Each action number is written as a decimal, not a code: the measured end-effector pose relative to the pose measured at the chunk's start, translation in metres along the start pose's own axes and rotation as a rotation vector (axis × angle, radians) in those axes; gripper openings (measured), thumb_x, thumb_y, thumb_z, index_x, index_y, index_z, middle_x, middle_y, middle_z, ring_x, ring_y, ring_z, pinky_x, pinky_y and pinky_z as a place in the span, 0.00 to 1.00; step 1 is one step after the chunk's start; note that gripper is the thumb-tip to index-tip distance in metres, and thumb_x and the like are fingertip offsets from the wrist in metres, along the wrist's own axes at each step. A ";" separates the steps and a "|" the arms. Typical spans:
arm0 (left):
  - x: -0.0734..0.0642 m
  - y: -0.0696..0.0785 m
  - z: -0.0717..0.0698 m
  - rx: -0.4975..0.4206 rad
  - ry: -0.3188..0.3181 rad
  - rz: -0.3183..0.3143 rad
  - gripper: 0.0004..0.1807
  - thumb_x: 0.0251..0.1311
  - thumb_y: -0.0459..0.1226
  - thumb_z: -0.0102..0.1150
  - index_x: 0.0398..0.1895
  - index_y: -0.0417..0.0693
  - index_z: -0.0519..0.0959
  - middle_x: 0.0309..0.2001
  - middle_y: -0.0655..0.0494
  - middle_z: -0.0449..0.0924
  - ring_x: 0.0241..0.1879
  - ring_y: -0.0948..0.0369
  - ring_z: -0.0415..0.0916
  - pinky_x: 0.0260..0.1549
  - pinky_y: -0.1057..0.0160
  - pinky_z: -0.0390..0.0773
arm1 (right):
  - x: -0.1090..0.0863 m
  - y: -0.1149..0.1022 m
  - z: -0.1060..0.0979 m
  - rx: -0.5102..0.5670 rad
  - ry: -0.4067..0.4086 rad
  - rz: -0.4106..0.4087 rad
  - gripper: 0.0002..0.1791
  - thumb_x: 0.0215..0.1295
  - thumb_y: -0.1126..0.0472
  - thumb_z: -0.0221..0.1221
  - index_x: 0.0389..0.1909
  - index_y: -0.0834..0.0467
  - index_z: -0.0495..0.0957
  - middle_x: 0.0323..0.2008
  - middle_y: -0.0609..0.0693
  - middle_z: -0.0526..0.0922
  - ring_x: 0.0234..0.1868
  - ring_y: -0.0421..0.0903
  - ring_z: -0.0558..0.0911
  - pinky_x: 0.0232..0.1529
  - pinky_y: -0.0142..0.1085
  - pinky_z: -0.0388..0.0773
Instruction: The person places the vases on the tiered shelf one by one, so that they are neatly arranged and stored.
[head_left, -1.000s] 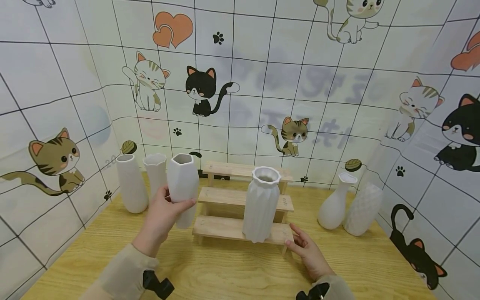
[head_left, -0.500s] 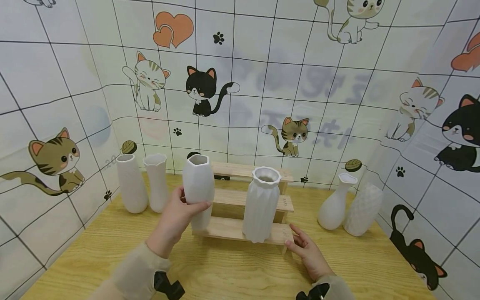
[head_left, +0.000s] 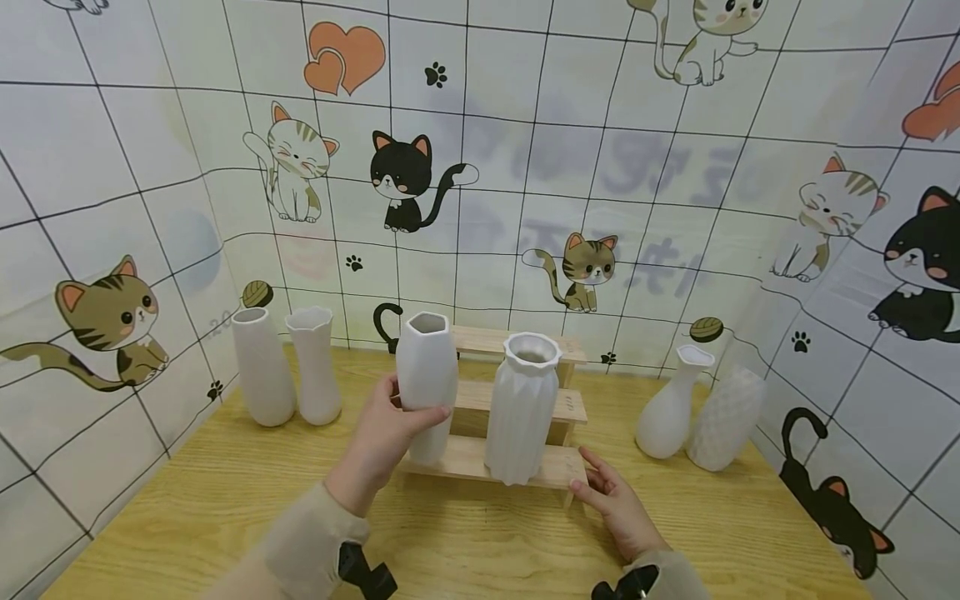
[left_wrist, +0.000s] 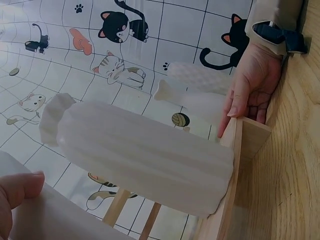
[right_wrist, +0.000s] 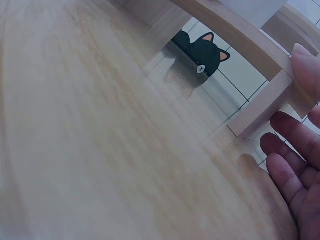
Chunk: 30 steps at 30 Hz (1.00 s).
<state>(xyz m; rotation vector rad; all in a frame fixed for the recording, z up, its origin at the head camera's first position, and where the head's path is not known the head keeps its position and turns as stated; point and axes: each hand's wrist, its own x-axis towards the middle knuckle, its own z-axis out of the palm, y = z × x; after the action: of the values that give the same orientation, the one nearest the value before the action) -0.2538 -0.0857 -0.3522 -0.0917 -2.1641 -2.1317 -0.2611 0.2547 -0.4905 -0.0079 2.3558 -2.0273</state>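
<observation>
In the head view my left hand (head_left: 386,446) grips a white faceted vase (head_left: 427,362) around its side, thumb across the front. The vase is upright over the left part of the bottom step of a three-step wooden stand (head_left: 472,460); whether its base touches the step I cannot tell. Close to its right, a white ribbed vase (head_left: 522,417) with a ruffled neck stands on that same step. My right hand (head_left: 615,504) holds the right end of the bottom step, its thumb (right_wrist: 306,70) against the board and its other fingers by the leg.
Two white vases, one smooth (head_left: 264,371) and one with a wavy rim (head_left: 315,367), stand on the table (head_left: 465,550) at the left. At the right are a narrow-necked vase (head_left: 671,408) and a textured one (head_left: 727,421). Cat-printed sheeting (head_left: 495,192) walls the back and sides.
My left hand has carried the faceted vase rightward, from beside the wavy-rimmed vase to over the bottom step, near the ribbed vase. My right hand has stayed at the stand's end.
</observation>
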 end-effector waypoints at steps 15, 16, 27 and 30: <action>0.004 -0.010 0.025 -0.010 0.002 0.012 0.40 0.42 0.36 0.77 0.60 0.46 0.66 0.54 0.48 0.71 0.52 0.49 0.73 0.50 0.46 0.73 | -0.001 0.000 -0.001 0.003 0.008 -0.006 0.39 0.64 0.58 0.63 0.73 0.56 0.57 0.57 0.60 0.76 0.55 0.48 0.76 0.62 0.49 0.62; 0.004 -0.011 0.026 -0.010 0.002 0.014 0.40 0.42 0.36 0.77 0.59 0.45 0.66 0.54 0.47 0.71 0.52 0.49 0.73 0.50 0.46 0.73 | -0.001 0.000 -0.001 0.002 0.006 -0.006 0.39 0.64 0.58 0.63 0.73 0.56 0.57 0.57 0.60 0.76 0.55 0.48 0.76 0.61 0.49 0.62; 0.006 -0.015 0.037 0.007 0.029 0.001 0.41 0.43 0.37 0.78 0.61 0.45 0.65 0.54 0.46 0.70 0.53 0.49 0.71 0.51 0.46 0.72 | -0.002 -0.002 0.000 -0.009 0.002 -0.003 0.39 0.64 0.57 0.63 0.73 0.56 0.57 0.56 0.60 0.76 0.55 0.49 0.75 0.61 0.49 0.63; 0.007 -0.016 0.040 0.016 0.030 -0.004 0.42 0.43 0.38 0.78 0.62 0.44 0.64 0.54 0.46 0.70 0.53 0.49 0.71 0.51 0.46 0.72 | -0.003 -0.004 0.000 -0.012 0.001 -0.005 0.39 0.64 0.57 0.63 0.73 0.57 0.56 0.57 0.60 0.76 0.55 0.50 0.75 0.61 0.50 0.63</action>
<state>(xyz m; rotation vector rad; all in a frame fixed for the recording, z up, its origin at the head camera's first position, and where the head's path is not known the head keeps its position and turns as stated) -0.2637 -0.0465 -0.3678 -0.0534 -2.1661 -2.1034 -0.2586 0.2546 -0.4866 -0.0133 2.3709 -2.0154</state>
